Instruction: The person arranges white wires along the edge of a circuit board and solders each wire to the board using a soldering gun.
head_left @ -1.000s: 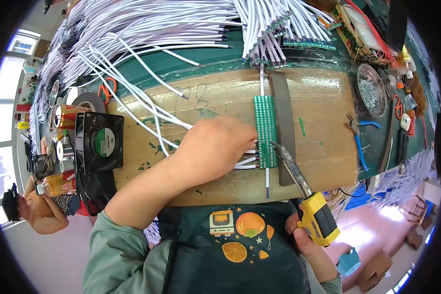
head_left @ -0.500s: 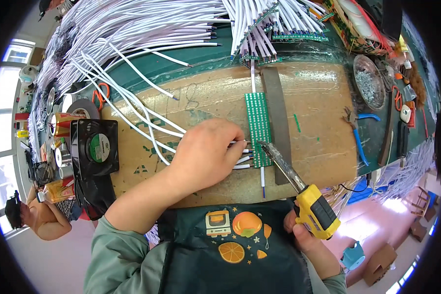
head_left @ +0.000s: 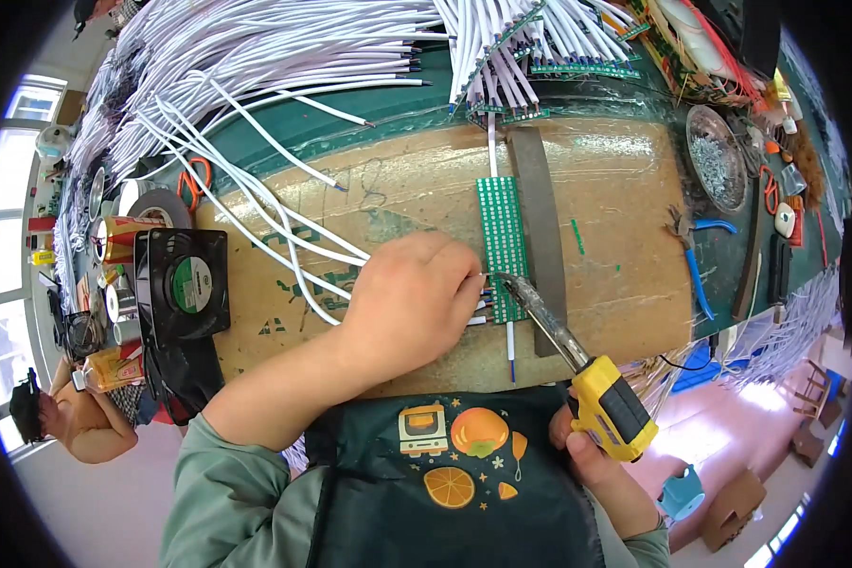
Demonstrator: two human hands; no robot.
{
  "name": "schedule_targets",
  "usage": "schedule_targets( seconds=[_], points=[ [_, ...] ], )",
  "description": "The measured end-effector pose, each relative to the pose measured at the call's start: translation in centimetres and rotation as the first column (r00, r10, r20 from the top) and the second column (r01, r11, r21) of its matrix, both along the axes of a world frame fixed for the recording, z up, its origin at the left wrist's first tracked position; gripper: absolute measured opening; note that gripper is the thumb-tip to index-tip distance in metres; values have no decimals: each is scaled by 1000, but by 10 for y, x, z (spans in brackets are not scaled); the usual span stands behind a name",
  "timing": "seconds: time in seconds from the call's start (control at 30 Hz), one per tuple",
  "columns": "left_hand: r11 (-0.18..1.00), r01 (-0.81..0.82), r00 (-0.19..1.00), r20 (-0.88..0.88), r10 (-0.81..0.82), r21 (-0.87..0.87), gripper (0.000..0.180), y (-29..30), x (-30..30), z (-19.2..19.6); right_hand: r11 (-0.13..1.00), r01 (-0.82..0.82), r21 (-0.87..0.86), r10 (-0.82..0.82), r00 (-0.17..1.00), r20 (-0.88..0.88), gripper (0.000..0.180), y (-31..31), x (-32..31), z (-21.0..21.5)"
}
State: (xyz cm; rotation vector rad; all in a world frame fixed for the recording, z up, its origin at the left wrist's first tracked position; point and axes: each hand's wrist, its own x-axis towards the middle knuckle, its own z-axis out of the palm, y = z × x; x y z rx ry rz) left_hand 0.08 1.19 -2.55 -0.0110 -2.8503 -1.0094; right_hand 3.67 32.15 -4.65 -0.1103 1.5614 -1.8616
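Already, green board (head_left: 502, 222): lower-left cables (head_left: 479, 320) seemingly joined, upper-left bare
Left hand (head_left: 405, 298): fingers clamped on 1 cable (head_left: 484, 275)
Right hand (head_left: 582, 450): fingers around soldering iron (head_left: 615, 410)

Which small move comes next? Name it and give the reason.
Probably hold the wire end steady with the left hand and bring the tip of the soldering iron against it: that end seems to meet the green board at its left edge, and the iron, in the right hand, points there.

Soldering iron (head_left: 592, 381) of smooth plastic and stained metal, matt bar (head_left: 540, 237), glossy brown board (head_left: 625, 208)
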Motion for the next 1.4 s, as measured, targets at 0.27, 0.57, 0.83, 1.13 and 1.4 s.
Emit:
schedule_targets(
  seconds=[0.27,0.57,0.83,1.13,1.4],
  points=[
    [1000,-28,996,-84,29,10,10,5,1,-6,999,27,-30,-27,1000,-6,12,-2,2,-3],
    [999,2,982,-190,-12,-52,12,8,-1,-11,998,9,-69,-6,999,34,59,3,5,-10],
    [1000,4,987,-158,-4,2,11,7,-2,-10,997,-38,-69,40,999,23,54,5,4,-14],
    [1000,2,991,-134,-1,8,11,6,-1,-8,995,-6,-104,7,1000,10,52,1,6,-13],
    [1000,-6,993,-119,7,10,11,7,-1,-8,995,-5,-101,8,1000,26,40,-5,3,-6]
  ],
)
